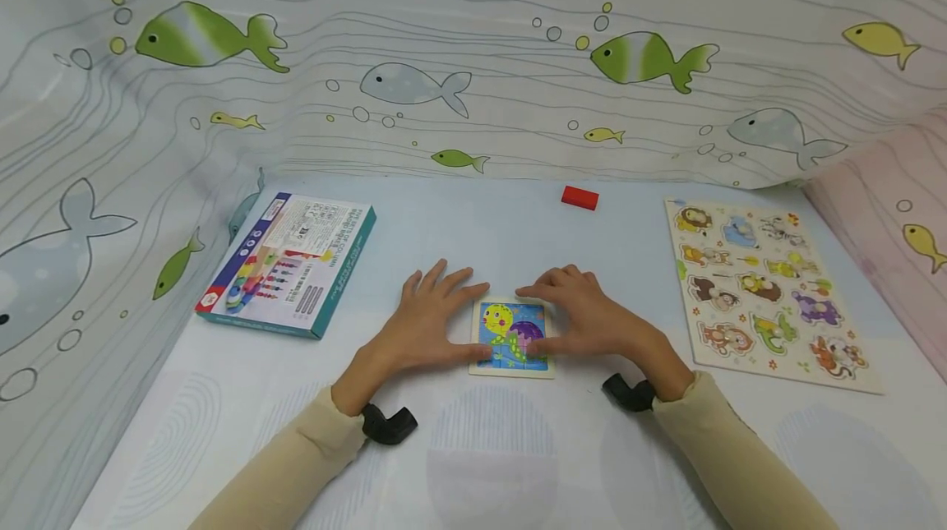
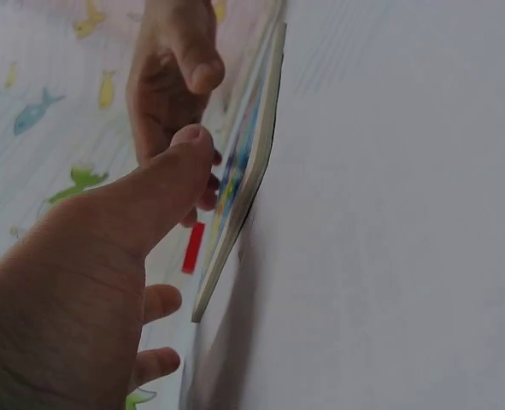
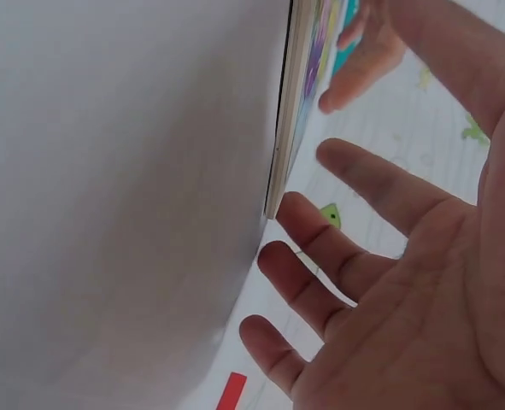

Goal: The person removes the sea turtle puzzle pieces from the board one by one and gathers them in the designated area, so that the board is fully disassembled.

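A small square turtle puzzle (image 1: 510, 333) with a pale wooden frame lies flat on the table between both hands. To its left, my left hand (image 1: 432, 320) has its fingers spread, the thumb tip overlapping the puzzle's lower left in the head view. The right hand (image 1: 592, 316) is on the other side, fingers loosely extended and thumb over the puzzle's right part. In the left wrist view the puzzle's pale edge (image 2: 243, 196) shows beyond the left thumb. The right wrist view has the right fingertips close to the puzzle's edge (image 3: 280, 171).
A boxed toy set (image 1: 292, 263) lies at the left. At the back sits a red block (image 1: 580, 198). A wooden animal knob puzzle board (image 1: 755, 288) lies at the right. Fish-printed sheeting (image 1: 510, 37) rises behind the table.
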Action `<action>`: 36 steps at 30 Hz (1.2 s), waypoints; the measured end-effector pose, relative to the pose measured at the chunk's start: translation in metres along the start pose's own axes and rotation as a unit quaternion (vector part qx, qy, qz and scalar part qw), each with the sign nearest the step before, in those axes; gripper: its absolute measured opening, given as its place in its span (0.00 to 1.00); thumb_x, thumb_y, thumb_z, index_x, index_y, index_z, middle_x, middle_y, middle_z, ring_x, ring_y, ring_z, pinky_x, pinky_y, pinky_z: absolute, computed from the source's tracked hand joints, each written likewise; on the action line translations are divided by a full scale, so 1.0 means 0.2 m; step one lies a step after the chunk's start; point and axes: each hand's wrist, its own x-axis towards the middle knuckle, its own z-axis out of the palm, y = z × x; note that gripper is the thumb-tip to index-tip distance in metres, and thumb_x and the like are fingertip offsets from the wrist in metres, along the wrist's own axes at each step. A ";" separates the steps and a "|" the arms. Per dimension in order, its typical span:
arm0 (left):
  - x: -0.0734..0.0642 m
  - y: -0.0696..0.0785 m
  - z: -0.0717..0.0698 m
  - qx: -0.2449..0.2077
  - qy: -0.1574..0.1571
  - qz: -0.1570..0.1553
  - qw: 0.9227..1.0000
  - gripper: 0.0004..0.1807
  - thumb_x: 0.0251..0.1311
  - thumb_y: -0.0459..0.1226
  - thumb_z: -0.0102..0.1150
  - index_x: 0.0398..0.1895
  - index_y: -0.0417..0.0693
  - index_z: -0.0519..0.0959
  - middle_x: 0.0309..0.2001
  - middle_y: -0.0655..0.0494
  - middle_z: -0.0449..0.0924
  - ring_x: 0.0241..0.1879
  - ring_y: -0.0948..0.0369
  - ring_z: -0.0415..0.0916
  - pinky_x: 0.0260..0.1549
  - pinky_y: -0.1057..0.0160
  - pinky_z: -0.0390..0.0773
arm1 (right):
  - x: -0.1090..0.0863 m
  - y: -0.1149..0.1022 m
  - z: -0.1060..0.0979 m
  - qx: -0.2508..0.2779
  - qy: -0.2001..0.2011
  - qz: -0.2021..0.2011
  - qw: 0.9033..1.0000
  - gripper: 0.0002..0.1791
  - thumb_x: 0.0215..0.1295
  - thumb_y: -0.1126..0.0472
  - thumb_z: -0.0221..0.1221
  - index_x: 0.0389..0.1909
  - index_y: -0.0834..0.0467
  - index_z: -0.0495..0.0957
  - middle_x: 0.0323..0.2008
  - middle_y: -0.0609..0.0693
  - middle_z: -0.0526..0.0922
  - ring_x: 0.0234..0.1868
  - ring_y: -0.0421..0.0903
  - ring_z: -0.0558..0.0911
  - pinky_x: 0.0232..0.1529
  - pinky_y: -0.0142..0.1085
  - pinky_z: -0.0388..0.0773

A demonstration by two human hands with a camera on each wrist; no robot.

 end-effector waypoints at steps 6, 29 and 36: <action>-0.01 0.00 0.00 0.011 -0.023 0.006 1.000 0.61 0.38 0.77 0.64 0.78 0.64 0.62 0.82 0.54 0.51 0.83 0.42 0.36 0.73 0.28 0.38 | -0.01 -0.01 0.00 -0.037 -0.019 -0.003 0.999 0.57 0.36 0.28 0.76 0.71 0.47 0.72 0.59 0.50 0.74 0.61 0.50 0.68 0.60 0.52 0.63; 0.05 -0.06 0.00 0.032 -0.031 0.007 0.999 0.65 0.36 0.78 0.65 0.79 0.63 0.60 0.83 0.53 0.48 0.83 0.43 0.36 0.73 0.28 0.39 | 0.03 0.00 0.02 -0.079 -0.013 -0.001 0.997 0.62 0.37 0.28 0.76 0.74 0.53 0.68 0.61 0.52 0.72 0.61 0.51 0.67 0.62 0.52 0.63; 0.07 -0.09 -0.02 0.029 -0.037 -0.001 0.999 0.64 0.39 0.77 0.64 0.80 0.62 0.58 0.83 0.53 0.47 0.83 0.42 0.35 0.72 0.28 0.38 | 0.07 0.01 0.01 -0.063 -0.014 0.005 0.998 0.61 0.39 0.30 0.77 0.74 0.53 0.67 0.63 0.53 0.71 0.63 0.52 0.66 0.64 0.53 0.63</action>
